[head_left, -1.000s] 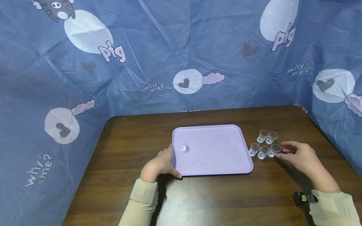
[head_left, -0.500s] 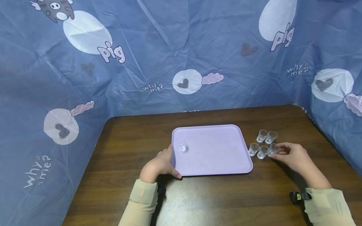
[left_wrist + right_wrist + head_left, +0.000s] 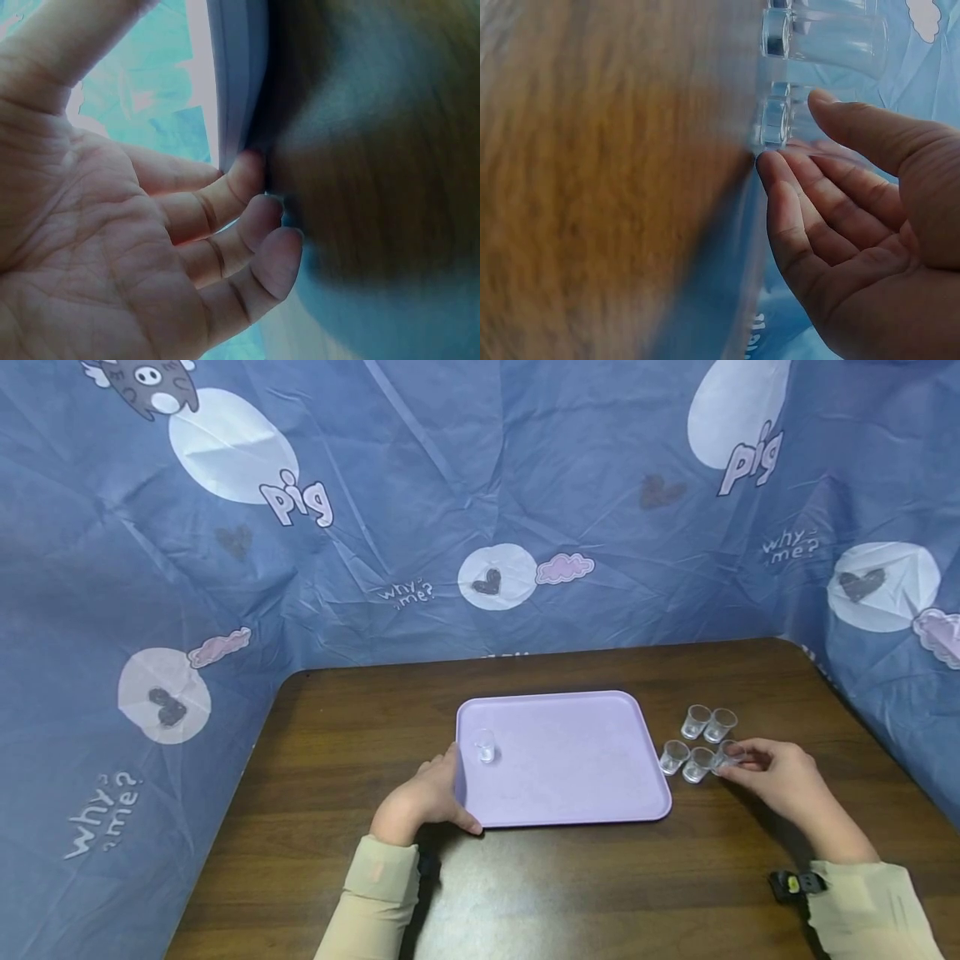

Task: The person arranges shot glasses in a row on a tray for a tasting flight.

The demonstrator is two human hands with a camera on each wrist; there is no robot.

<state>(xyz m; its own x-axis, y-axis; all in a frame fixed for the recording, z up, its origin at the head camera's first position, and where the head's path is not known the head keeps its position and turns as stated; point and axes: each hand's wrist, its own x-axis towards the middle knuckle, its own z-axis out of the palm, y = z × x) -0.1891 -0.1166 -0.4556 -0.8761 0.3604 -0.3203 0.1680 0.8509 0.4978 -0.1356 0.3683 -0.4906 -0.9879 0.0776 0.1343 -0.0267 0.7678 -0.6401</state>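
My left hand [image 3: 423, 797] holds the near left corner of a lilac tray [image 3: 570, 760]. Its fingers lie along the left rim, the thumb at the front edge; in the left wrist view, bent fingertips touch the tray's side [image 3: 238, 75]. One clear shot glass [image 3: 486, 747] stands upright on the tray's left part. To the right of the tray, my right hand [image 3: 783, 781] grips the rightmost front shot glass [image 3: 723, 758] between thumb and fingers, partly hiding it. That glass [image 3: 774, 121] also shows between thumb and fingers in the right wrist view.
Two more shot glasses, a left one [image 3: 674, 757] and a middle one [image 3: 698, 765], stand in the front row. Behind them are two others [image 3: 696, 722]. The brown wooden table [image 3: 570, 885] meets a blue printed cloth [image 3: 420, 510] at the back and sides.
My right hand has moved left onto the rightmost front glass, its fingers now around it. Since half a second ago it has barely moved. My left hand and the tray stay in place.
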